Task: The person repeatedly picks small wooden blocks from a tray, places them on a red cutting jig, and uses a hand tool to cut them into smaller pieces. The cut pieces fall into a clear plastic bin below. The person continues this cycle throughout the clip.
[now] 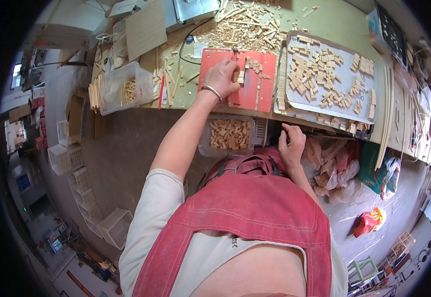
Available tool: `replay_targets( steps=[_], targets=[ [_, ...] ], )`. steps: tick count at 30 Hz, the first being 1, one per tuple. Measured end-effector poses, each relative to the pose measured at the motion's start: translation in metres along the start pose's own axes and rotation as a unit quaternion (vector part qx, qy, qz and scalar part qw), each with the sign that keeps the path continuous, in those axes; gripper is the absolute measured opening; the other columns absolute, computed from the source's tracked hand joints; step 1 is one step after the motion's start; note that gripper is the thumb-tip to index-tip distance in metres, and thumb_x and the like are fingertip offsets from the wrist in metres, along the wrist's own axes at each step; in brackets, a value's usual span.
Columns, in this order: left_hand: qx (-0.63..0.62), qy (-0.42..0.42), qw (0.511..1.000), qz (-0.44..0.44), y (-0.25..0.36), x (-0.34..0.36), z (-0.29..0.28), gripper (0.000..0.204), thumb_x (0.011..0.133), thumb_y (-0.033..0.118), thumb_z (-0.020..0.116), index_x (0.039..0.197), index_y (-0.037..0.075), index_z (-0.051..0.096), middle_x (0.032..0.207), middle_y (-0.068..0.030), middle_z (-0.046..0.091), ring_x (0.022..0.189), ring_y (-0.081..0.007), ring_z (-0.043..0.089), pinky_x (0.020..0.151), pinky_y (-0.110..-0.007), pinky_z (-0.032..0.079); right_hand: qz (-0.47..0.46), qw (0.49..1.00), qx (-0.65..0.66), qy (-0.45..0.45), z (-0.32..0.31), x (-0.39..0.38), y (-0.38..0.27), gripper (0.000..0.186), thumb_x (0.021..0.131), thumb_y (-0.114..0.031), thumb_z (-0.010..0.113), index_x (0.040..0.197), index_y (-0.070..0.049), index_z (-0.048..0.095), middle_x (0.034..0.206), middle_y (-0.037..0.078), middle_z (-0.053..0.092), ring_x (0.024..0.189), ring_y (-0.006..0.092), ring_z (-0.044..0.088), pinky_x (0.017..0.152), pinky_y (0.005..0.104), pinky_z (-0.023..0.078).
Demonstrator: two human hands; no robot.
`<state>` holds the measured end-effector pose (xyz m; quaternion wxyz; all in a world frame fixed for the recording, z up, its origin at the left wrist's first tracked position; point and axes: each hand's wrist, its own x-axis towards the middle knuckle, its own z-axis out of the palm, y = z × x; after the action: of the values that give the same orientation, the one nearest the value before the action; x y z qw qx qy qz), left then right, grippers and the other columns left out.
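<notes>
My left hand point(220, 79), with a metal bangle at the wrist, reaches over a red metal plate point(260, 94) on the bench. Its fingers are closed around a small wooden block point(241, 77) beside the slot in the plate; the fingers hide part of the block. Small wood offcuts point(255, 66) lie on the plate just right of that hand. My right hand point(293, 146) is low in front of the bench edge, near my red apron. Its fingers are loosely curled, thumb apart, and I see nothing between them. Below the plate stands a clear tub point(201, 143) of small wooden blocks.
On the right of the bench, a white-lined tray point(294, 101) holds many wooden blocks. A heap of wood scraps point(245, 27) lies behind the plate. At left stand a translucent bin point(109, 89) and a red stick point(163, 91). Plastic bags point(336, 166) hang below the bench at right.
</notes>
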<state>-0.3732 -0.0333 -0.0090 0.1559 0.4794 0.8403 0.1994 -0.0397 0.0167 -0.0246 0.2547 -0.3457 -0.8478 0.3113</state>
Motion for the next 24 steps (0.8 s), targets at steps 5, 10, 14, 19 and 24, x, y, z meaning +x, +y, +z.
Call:
replay_targets(
  steps=[5,10,14,19,24],
  targets=[
    [-0.004,0.002,1.0,-0.006,-0.004,0.015,0.001,0.045,0.069,0.022,0.088,0.108,0.015,0.069,0.107,-0.0093,0.066,0.098,-0.0387,0.069,0.085,-0.051,0.059,0.013,1.0,-0.003,0.0,-0.007,-0.001,0.001,0.024,0.085,0.0,0.071,0.109,-0.005,0.073,0.095,0.009,0.069,0.092,0.0282,0.067,0.08,0.0409,0.044],
    [0.02,-0.012,1.0,0.004,0.0,0.012,-0.002,0.044,0.07,0.02,0.086,0.109,0.014,0.067,0.108,-0.0116,0.064,0.099,-0.039,0.069,0.084,-0.052,0.059,0.003,1.0,0.002,0.018,-0.01,-0.007,0.005,0.022,0.086,0.0,0.071,0.108,-0.005,0.073,0.095,0.009,0.07,0.09,0.028,0.067,0.079,0.0405,0.044],
    [0.018,-0.032,0.999,-0.005,0.007,-0.017,0.001,0.042,0.07,0.019,0.084,0.107,0.014,0.066,0.107,-0.0125,0.063,0.098,-0.0388,0.068,0.083,-0.052,0.059,0.031,0.999,0.007,0.006,-0.012,-0.009,0.009,0.022,0.086,-0.001,0.071,0.107,-0.005,0.073,0.095,0.009,0.069,0.09,0.0281,0.067,0.079,0.0403,0.044],
    [0.003,-0.008,1.0,0.018,0.01,-0.052,0.004,0.039,0.072,0.014,0.078,0.107,0.01,0.062,0.102,-0.0128,0.059,0.092,-0.0379,0.067,0.08,-0.049,0.057,0.024,0.999,0.021,0.003,-0.012,-0.005,0.01,0.021,0.087,-0.002,0.07,0.107,-0.005,0.073,0.093,0.009,0.068,0.09,0.0289,0.067,0.078,0.0412,0.044],
    [-0.007,0.039,0.995,0.096,0.027,-0.098,0.004,0.037,0.071,0.013,0.078,0.103,0.007,0.06,0.103,-0.014,0.056,0.096,-0.038,0.062,0.08,-0.05,0.052,0.016,1.0,0.024,0.003,-0.015,-0.01,0.017,0.02,0.087,-0.003,0.07,0.106,-0.006,0.074,0.094,0.011,0.069,0.091,0.031,0.067,0.079,0.0426,0.045]
  ],
)
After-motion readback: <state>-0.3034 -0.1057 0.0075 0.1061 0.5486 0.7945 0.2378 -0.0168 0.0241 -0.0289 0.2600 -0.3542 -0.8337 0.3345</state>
